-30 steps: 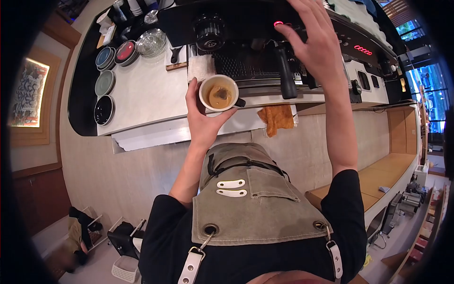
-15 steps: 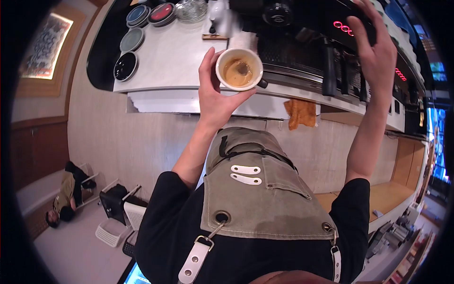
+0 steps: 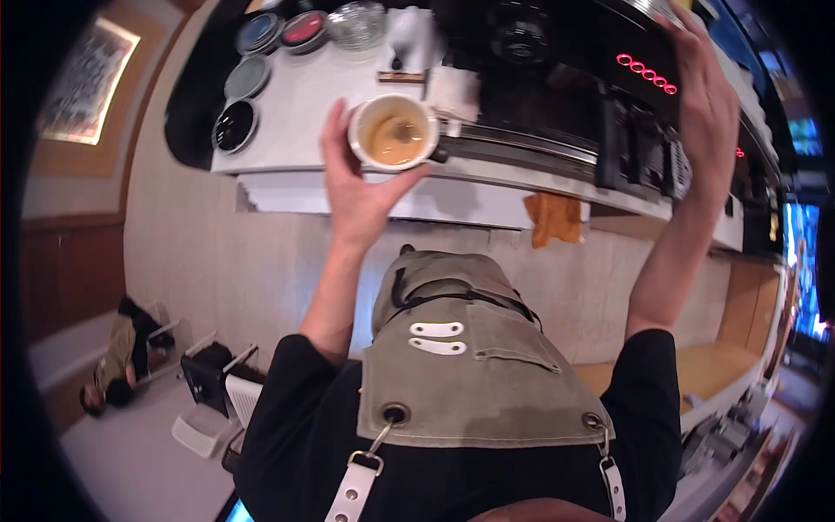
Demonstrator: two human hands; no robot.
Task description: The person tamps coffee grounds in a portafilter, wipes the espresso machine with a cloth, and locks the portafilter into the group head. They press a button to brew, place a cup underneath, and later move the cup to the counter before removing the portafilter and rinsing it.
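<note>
My left hand (image 3: 355, 198) is closed around a white cup (image 3: 355, 139), thumb along its near side and fingers on its left. Light-brown coffee (image 3: 383, 150) with a darker patch shows inside, and the cup's dark handle (image 3: 439, 155) points right. It is held over the counter's front edge. My right hand (image 3: 706, 100) reaches up across the right part of the black espresso machine (image 3: 570, 61), fingers stretched out. Its fingertips are right at a shiny metal rim (image 3: 645, 6) cut off by the top of the view. Red-lit rings (image 3: 645, 73) glow beside that hand.
Several round lidded containers (image 3: 247, 79) stand on the white counter (image 3: 300, 130) at left. A folded white cloth (image 3: 454, 93) lies beside the machine. Dark portafilter handles (image 3: 611, 143) jut from its front. An orange cloth (image 3: 553, 217) hangs below. A seated person (image 3: 117, 361) is at far left.
My left hand has moved left with the cup. My right hand has stretched farther up and slightly right, its fingers now at the metal rim.
</note>
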